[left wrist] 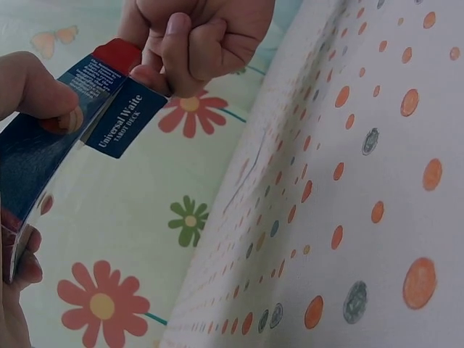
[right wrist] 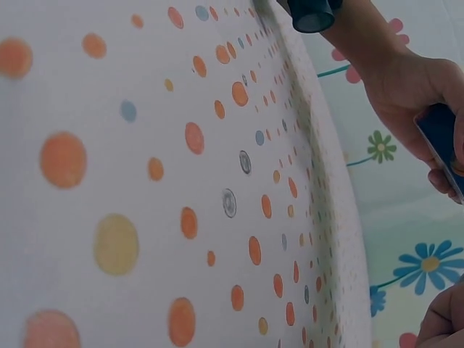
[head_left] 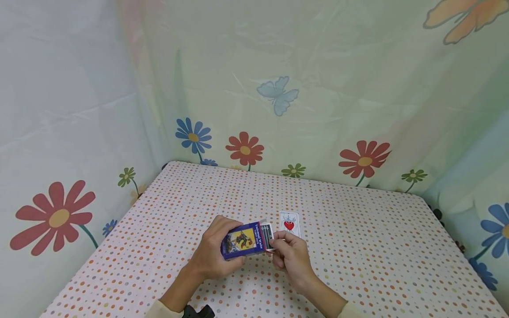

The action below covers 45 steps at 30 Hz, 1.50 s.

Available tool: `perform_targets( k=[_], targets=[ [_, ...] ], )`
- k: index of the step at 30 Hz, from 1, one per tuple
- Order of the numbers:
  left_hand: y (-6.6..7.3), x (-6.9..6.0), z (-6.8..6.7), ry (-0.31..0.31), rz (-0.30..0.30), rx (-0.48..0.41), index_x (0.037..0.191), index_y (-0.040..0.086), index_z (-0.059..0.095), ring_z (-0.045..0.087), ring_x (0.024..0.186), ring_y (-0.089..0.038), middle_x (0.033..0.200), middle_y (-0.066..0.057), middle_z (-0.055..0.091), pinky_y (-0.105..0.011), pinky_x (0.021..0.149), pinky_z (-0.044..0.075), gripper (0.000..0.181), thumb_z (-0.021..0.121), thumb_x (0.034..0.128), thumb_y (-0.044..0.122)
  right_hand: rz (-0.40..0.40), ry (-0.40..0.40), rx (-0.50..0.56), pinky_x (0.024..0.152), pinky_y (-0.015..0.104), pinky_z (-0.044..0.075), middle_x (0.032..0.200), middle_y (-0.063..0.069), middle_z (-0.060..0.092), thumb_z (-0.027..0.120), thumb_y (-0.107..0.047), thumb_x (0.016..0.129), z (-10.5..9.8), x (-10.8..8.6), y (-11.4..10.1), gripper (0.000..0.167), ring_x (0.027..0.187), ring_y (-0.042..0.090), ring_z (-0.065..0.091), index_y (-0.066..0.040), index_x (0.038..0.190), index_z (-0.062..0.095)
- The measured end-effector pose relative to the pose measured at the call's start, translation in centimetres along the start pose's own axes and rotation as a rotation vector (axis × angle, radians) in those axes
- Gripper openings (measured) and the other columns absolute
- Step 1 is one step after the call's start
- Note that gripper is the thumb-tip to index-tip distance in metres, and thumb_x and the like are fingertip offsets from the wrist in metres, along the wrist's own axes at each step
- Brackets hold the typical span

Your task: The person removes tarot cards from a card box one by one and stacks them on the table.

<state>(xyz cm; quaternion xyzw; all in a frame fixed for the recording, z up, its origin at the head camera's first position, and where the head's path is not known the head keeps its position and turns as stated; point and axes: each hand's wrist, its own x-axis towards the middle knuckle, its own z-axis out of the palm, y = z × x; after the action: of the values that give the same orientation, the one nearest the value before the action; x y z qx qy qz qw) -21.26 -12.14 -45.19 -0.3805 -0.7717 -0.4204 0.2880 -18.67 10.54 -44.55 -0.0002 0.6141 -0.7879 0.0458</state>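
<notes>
My left hand [head_left: 210,249] grips a dark blue tarot deck box [head_left: 241,240] above the table, its printed picture facing up. The box's right end is open, and tarot cards [head_left: 267,233] stick partly out of it. At that end, my right hand [head_left: 293,258] pinches the edge of the cards with curled fingers and thumb. The left wrist view shows the opened flap [left wrist: 119,123] lettered "Universal Waite Tarot Deck" and a red piece [left wrist: 117,55] by the right fingertips. Just beyond the right hand lies a single card [head_left: 289,223] with a red heart, partly covered by that hand.
A white cloth with coloured dots covers the table [head_left: 222,190]. Hanging fabric [head_left: 318,115] printed with flowers and butterflies surrounds its back and sides. A black object [head_left: 199,312] shows beside the left wrist.
</notes>
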Motion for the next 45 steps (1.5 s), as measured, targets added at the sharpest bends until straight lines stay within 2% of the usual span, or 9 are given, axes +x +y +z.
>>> perform_targets(
  k=[9,18,26,33,45],
  targets=[
    [-0.1,0.0,0.0,0.005,0.011,0.011,0.123,0.011,0.064,0.052,0.092,-0.011,0.11,0.003,0.064,-0.023,0.075,0.048,0.063,0.081,0.0637,0.024,0.017,0.031,0.011,0.043,0.02,0.028,0.069,0.012,0.066,0.054,-0.001,0.093,-0.3,0.1,-0.1,0.012,0.044,0.008,0.037,0.006,0.101,0.056],
    [-0.1,0.0,-0.1,-0.004,0.004,0.006,0.124,0.012,0.063,0.051,0.092,-0.011,0.109,0.002,0.064,-0.024,0.074,0.048,0.063,0.08,0.0647,0.025,-0.004,0.036,0.052,0.044,0.019,0.028,0.071,0.008,0.064,0.056,0.007,0.084,-0.8,0.0,-0.2,0.02,0.047,0.007,0.037,0.01,0.104,0.057],
    [-0.1,-0.1,0.0,0.001,0.005,0.004,0.123,0.011,0.063,0.052,0.093,-0.012,0.11,0.002,0.064,-0.024,0.074,0.048,0.063,0.08,0.0641,0.024,-0.016,0.121,0.048,0.045,0.02,0.029,0.072,0.012,0.061,0.056,0.008,0.085,-1.4,0.4,-0.1,0.019,0.048,0.009,0.038,0.009,0.104,0.058],
    [-0.1,0.0,0.0,-0.002,-0.003,0.009,0.124,0.012,0.063,0.051,0.094,-0.012,0.112,0.002,0.064,-0.024,0.074,0.048,0.063,0.08,0.0644,0.025,-0.058,0.194,0.03,0.044,0.02,0.029,0.072,0.008,0.062,0.056,0.007,0.086,-2.1,0.8,0.0,0.021,0.049,0.008,0.039,0.008,0.107,0.06],
    [0.0,-0.1,-0.1,-0.015,-0.025,-0.003,0.124,0.011,0.063,0.051,0.093,-0.011,0.111,0.002,0.063,-0.023,0.073,0.048,0.063,0.081,0.0648,0.024,-0.038,0.222,0.085,0.043,0.018,0.029,0.076,0.003,0.057,0.052,0.005,0.091,-3.4,1.7,-0.1,0.028,0.052,0.006,0.039,0.006,0.119,0.057]
  ],
)
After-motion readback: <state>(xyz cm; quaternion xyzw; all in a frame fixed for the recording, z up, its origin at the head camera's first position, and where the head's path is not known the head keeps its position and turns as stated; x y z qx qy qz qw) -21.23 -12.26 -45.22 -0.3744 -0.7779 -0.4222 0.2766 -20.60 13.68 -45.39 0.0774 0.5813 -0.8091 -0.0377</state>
